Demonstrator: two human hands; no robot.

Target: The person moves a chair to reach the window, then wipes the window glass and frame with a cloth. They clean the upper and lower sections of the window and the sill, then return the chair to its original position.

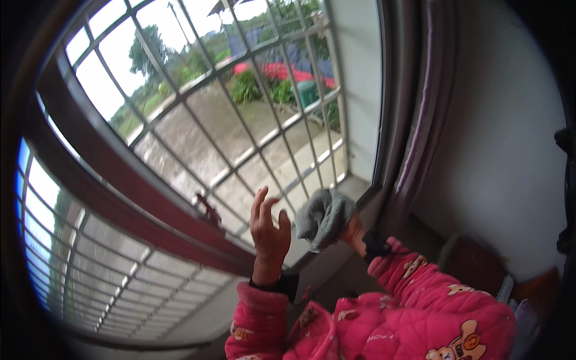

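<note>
My right hand (354, 234) grips a bunched grey cloth (324, 217) near the lower right corner of the window opening. The cloth covers most of that hand's fingers. To its left, my left hand (270, 231) is raised with its fingers apart and nothing in them. Behind both hands runs the metal window grille (255, 150). The reddish-brown window frame (162, 204) slants down to the left hand, with a window latch (208, 210) on it.
A purple-grey curtain (414, 120) hangs along the right side of the window, beside a pale wall (504, 120). At the lower right stands a dark brown piece of furniture (474, 267). Outside, beyond the bars, are a paved yard (204, 126), plants and a green bin (307, 94).
</note>
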